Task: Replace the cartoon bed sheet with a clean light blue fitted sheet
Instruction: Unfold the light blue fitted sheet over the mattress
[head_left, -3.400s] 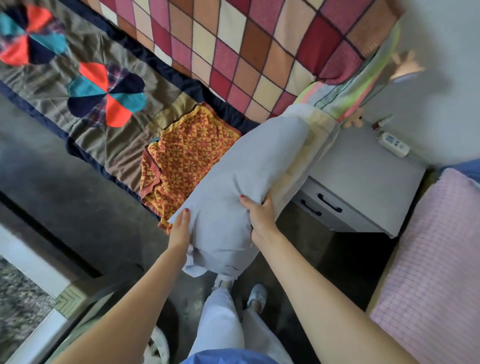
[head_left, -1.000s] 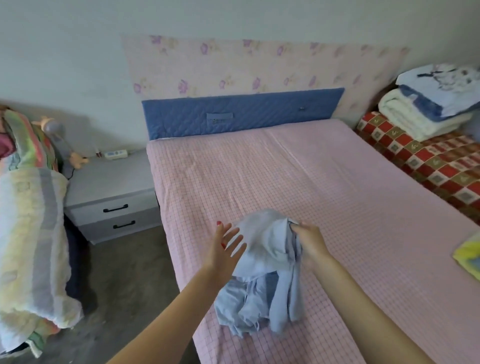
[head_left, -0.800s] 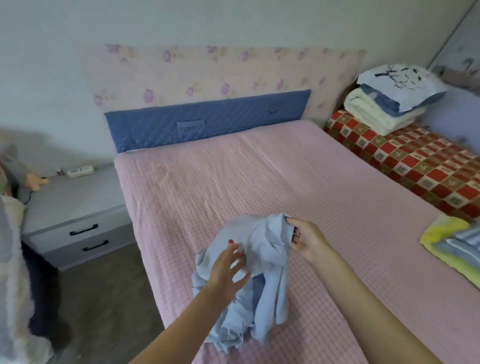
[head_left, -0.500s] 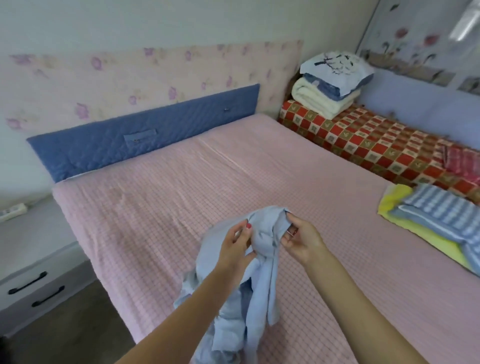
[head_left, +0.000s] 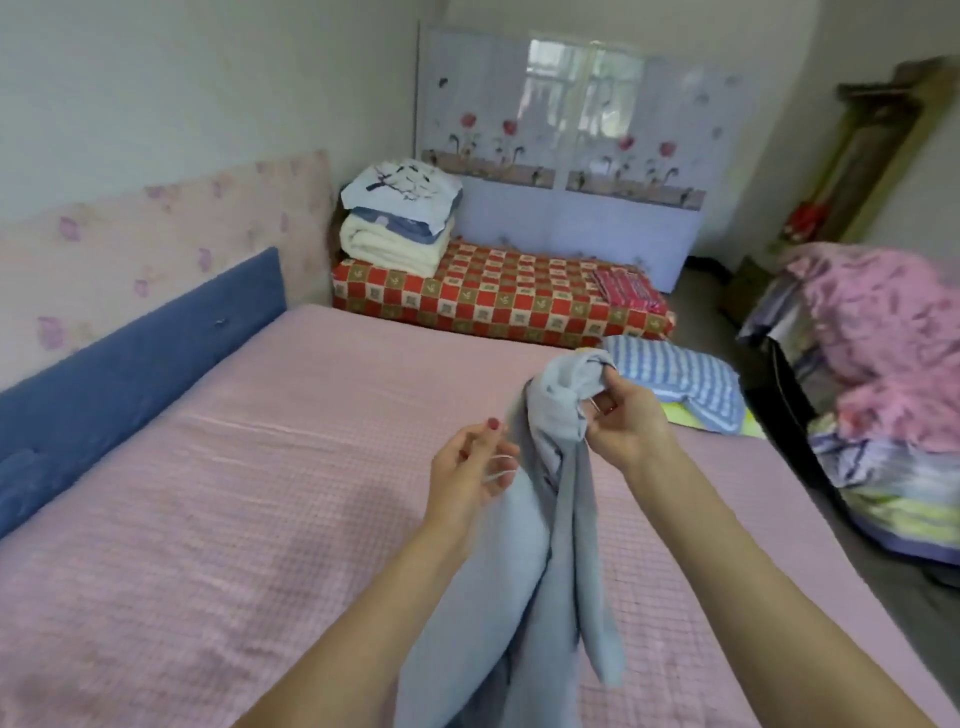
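A bunched light blue fitted sheet (head_left: 550, 561) hangs above the pink checked mattress pad (head_left: 234, 493) of the bed. My right hand (head_left: 621, 421) grips the top of the bundle, raised over the far side of the bed. My left hand (head_left: 470, 467) pinches a thin white elastic strand at the sheet's edge, just left of the hanging cloth. The lower part of the sheet drapes between my forearms. No cartoon sheet shows on the bed.
A blue padded headboard (head_left: 130, 358) runs along the left. A blue-striped pillow (head_left: 675, 379) on yellow cloth lies at the bed's far side. Beyond stands a red checked bed (head_left: 493, 301) with folded quilts (head_left: 400, 223). Piled bedding (head_left: 883, 389) sits at the right.
My view swung right, away from the nightstand toward the far side of the room. Both hands lifted the sheet higher, and my left hand shifted from the cloth to its elastic edge.
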